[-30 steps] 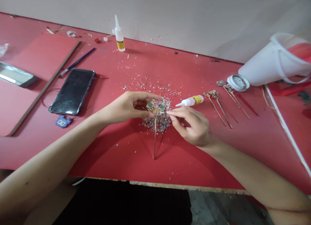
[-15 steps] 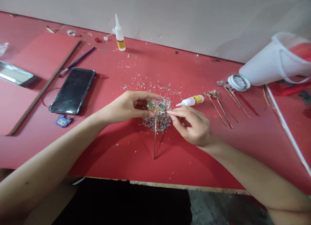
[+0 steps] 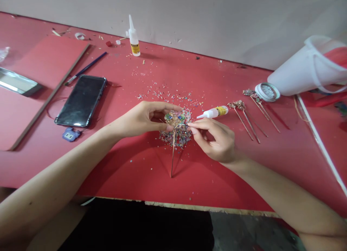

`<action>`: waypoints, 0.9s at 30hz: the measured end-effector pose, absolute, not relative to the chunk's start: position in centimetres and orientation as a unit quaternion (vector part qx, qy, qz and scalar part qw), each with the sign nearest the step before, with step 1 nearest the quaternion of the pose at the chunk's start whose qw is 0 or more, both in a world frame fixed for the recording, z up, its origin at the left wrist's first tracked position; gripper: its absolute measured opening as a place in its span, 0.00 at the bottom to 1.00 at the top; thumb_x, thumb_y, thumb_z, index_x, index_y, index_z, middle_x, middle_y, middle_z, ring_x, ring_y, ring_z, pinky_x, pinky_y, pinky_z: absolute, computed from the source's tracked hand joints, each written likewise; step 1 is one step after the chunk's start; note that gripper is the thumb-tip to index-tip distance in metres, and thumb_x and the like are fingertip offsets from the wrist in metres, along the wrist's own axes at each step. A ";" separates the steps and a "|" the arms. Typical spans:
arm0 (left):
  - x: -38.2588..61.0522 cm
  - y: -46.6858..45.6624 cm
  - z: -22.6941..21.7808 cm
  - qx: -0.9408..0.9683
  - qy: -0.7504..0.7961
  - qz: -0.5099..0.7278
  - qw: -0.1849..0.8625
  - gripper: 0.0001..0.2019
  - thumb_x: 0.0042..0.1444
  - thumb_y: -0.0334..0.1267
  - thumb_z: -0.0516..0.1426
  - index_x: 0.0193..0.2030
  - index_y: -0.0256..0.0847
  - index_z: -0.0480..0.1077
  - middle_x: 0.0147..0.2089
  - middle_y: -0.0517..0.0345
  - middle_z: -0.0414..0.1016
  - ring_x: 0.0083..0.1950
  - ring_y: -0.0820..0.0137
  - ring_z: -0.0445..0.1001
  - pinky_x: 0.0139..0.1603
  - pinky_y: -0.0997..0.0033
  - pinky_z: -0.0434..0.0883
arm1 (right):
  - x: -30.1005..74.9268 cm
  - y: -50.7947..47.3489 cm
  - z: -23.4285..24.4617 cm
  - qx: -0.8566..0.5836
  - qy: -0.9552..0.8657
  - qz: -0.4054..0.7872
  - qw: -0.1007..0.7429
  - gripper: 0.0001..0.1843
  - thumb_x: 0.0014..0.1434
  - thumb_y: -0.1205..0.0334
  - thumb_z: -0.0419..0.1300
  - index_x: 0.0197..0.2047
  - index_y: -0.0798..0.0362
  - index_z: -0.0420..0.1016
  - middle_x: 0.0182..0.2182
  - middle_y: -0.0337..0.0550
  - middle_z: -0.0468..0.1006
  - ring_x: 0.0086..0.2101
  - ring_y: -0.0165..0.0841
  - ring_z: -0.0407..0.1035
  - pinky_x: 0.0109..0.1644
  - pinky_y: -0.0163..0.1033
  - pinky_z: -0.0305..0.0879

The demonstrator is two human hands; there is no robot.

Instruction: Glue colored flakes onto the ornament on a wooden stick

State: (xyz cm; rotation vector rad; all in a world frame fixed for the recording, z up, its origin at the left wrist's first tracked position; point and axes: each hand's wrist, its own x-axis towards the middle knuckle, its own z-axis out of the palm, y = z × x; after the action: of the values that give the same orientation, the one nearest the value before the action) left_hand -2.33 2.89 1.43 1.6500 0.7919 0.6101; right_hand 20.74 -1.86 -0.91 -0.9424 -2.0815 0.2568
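My left hand [image 3: 143, 118] pinches the ornate head of a gold hairpin [image 3: 173, 135], whose long pin points down toward me over the red table [image 3: 141, 168]. The head is covered with small coloured chips. My right hand [image 3: 215, 141] is closed in a pinch on a thin needle-like tool whose tip touches the right side of the hairpin head. Under both hands lies a heap of coloured chips [image 3: 181, 135]. A small glue bottle [image 3: 214, 112] lies on its side just beyond my right hand.
Several finished hairpins [image 3: 248, 115] lie at the right, by a round lid [image 3: 267, 91] and a tipped white bucket [image 3: 306, 68]. A phone [image 3: 80, 100], a blue pen [image 3: 86, 68], a red board [image 3: 40, 81] and an upright glue bottle [image 3: 133, 38] are at the left and back.
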 end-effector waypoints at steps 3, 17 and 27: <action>-2.3 2.9 1.5 0.703 0.339 0.258 0.570 0.25 0.48 0.33 0.63 0.55 0.37 0.70 0.43 0.50 0.76 0.41 0.70 0.74 0.42 0.69 0.72 | 20.8 -1.9 -1.0 -0.375 -0.826 0.101 0.410 0.14 0.53 0.76 0.60 0.42 0.52 0.73 0.33 0.40 0.79 0.31 0.27 0.72 0.34 0.33 0.70; -2.3 2.8 1.5 0.703 0.343 0.256 0.568 0.25 0.47 0.34 0.63 0.55 0.38 0.70 0.42 0.52 0.76 0.39 0.70 0.73 0.40 0.70 0.71 | 20.8 -1.8 -1.0 -0.360 -0.833 0.099 0.409 0.14 0.54 0.76 0.59 0.43 0.53 0.73 0.34 0.42 0.79 0.33 0.28 0.73 0.36 0.35 0.71; -2.3 2.8 1.3 0.703 0.338 0.263 0.567 0.25 0.47 0.33 0.64 0.54 0.38 0.70 0.39 0.52 0.76 0.39 0.69 0.73 0.39 0.70 0.72 | 20.8 -1.9 -0.9 -0.357 -0.835 0.102 0.407 0.14 0.55 0.74 0.57 0.43 0.51 0.73 0.34 0.42 0.78 0.34 0.30 0.73 0.37 0.37 0.72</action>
State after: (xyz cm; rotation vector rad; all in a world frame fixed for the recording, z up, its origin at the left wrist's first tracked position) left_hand -2.28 2.84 1.33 1.6531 0.7947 0.6176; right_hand 20.81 -1.86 -0.88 -0.8995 -2.1051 0.2565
